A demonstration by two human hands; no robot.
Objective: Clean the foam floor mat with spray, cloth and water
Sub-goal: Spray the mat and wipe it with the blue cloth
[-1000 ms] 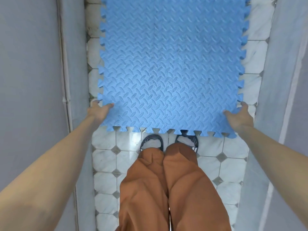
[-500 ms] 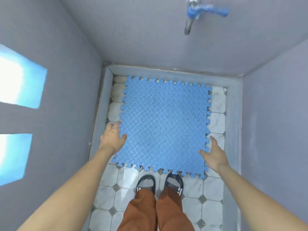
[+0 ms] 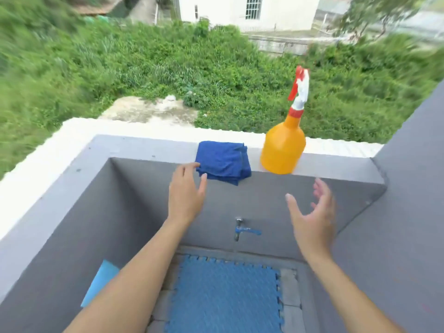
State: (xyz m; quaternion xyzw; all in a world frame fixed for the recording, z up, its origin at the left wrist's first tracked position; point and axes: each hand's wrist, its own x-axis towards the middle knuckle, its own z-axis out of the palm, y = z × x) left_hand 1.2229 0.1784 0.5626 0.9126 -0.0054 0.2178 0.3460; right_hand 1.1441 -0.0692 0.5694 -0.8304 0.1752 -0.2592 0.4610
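Note:
The blue foam mat [image 3: 223, 296] lies flat on the tiled floor at the bottom of the frame. On top of the grey parapet wall [image 3: 149, 146] sits a folded dark blue cloth [image 3: 223, 161], with an orange spray bottle [image 3: 283, 145] with a red and white trigger head standing to its right. My left hand [image 3: 186, 195] is raised, fingers apart, its fingertips at the cloth's left edge. My right hand [image 3: 312, 217] is open and empty, below the bottle and apart from it.
A tap with a blue handle [image 3: 242, 230] sticks out of the wall above the mat. Grey walls [image 3: 396, 212] enclose the corner on both sides. Beyond the parapet there is a drop to green bushes [image 3: 168, 68] and a white building [image 3: 240, 8].
Both hands have let go of the mat's near corners and risen to the top of the wall. The view has tilted up from the floor to the parapet.

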